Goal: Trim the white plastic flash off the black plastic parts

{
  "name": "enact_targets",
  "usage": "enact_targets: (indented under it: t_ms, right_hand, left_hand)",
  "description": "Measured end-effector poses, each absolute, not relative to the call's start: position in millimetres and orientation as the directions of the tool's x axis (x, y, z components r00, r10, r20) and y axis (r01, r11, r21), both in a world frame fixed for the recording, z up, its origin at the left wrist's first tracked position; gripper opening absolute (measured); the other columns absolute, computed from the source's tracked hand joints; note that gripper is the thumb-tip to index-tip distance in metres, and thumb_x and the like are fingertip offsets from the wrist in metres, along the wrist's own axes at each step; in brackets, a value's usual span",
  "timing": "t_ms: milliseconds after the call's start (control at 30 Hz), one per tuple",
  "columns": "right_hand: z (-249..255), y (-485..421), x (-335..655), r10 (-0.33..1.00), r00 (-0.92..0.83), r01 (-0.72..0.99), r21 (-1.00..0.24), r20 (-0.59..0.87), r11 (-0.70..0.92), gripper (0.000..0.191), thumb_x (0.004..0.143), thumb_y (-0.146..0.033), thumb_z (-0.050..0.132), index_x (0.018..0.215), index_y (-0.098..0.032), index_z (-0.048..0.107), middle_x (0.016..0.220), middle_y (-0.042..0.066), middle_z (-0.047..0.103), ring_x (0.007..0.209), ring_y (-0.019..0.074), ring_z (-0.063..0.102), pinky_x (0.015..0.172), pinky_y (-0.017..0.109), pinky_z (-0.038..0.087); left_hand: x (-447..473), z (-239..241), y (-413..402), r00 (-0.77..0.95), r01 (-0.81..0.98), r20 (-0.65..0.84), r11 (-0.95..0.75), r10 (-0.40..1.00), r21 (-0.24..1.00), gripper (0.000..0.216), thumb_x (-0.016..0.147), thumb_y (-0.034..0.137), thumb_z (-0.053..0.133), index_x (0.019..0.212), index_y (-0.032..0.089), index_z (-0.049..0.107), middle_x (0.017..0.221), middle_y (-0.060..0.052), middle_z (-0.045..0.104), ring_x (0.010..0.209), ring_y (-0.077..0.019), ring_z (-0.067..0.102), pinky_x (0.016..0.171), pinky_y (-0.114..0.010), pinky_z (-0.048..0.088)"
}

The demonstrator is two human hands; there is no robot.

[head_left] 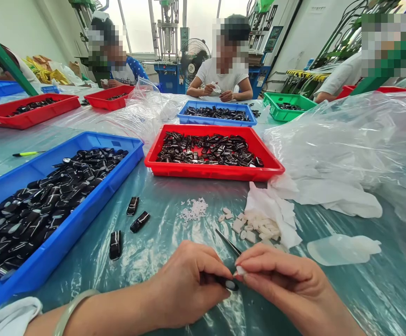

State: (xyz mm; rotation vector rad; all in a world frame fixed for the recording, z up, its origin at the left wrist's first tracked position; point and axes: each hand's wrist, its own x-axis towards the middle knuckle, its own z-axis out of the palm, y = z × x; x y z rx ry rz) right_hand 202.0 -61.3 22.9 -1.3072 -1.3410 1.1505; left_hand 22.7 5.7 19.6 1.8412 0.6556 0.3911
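Observation:
My left hand (pixel 185 284) is closed around a small black glossy part (pixel 228 283) near the table's front edge. My right hand (pixel 286 277) pinches a small white piece (pixel 240 270) against that part, and thin black tweezers (pixel 228 242) stick up from its fingers. Just beyond the hands lie three loose black parts (pixel 133 206) on the plastic sheet. A pile of small white pieces (pixel 255 227) rests on a white cloth (pixel 271 210).
A blue tray (pixel 66 233) full of black parts stands at left, a red tray (pixel 213 170) of them ahead. Crumpled clear plastic bags (pixel 356 140) fill the right. A small squeeze bottle (pixel 342 248) lies at right. Other people sit at the far side with more trays.

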Motion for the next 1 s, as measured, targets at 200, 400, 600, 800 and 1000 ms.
enact_targets:
  t_ms: [200,400,600,800,1000]
  right_hand:
    - [20,-65,198,0.997,0.060,0.121,-0.991,-0.045,-0.052,0.005,0.074,-0.025,0.068,0.077,-0.024,0.071,0.073,0.001,0.065,0.065,0.0124,0.064,0.059,0.017,0.053]
    - [26,-68,198,0.995,0.024,0.292,-0.952,0.101,0.090,0.009,0.076,-0.020,0.064,0.080,-0.026,0.071,0.074,0.000,0.068,0.066,0.0129,0.065,0.060,0.017,0.053]
    - [27,-65,195,0.972,-0.065,0.325,-0.917,0.224,0.233,0.019,0.079,-0.015,0.059,0.085,-0.028,0.072,0.073,0.001,0.067,0.064,0.0119,0.063,0.058,0.019,0.052]
    - [22,-68,190,0.983,-0.066,0.341,-0.922,0.170,0.182,0.018,0.081,-0.017,0.058,0.081,-0.029,0.071,0.073,0.000,0.064,0.064,0.0108,0.061,0.059,0.019,0.050]
    - [21,-68,192,0.980,-0.103,0.343,-0.919,0.170,0.196,0.028,0.080,-0.014,0.059,0.094,-0.036,0.069,0.079,-0.001,0.066,0.068,0.0106,0.062,0.061,0.019,0.051]
  left_hand:
    - [20,19,5,0.815,0.280,-0.070,-0.285,0.575,0.917,0.019,0.070,0.013,0.057,0.080,0.015,0.073,0.061,-0.001,0.059,0.049,-0.0066,0.044,0.048,-0.017,0.032]
    - [20,13,2,0.801,0.304,-0.193,-0.107,0.567,0.947,0.014,0.071,0.015,0.056,0.075,0.013,0.069,0.056,0.001,0.056,0.046,-0.0068,0.047,0.045,-0.017,0.032]
    - [22,11,3,0.783,0.299,-0.334,0.153,0.525,0.942,0.006,0.068,0.016,0.059,0.066,0.012,0.062,0.047,0.003,0.050,0.044,-0.0090,0.052,0.044,-0.016,0.038]
    - [26,15,6,0.786,0.306,-0.423,0.312,0.451,0.900,0.008,0.066,0.019,0.062,0.063,0.012,0.061,0.043,0.004,0.048,0.041,-0.0083,0.049,0.043,-0.016,0.040]
    - [25,17,6,0.792,0.280,-0.447,0.404,0.415,0.871,0.013,0.065,0.023,0.065,0.063,0.011,0.061,0.044,0.005,0.049,0.040,-0.0069,0.048,0.042,-0.016,0.040]
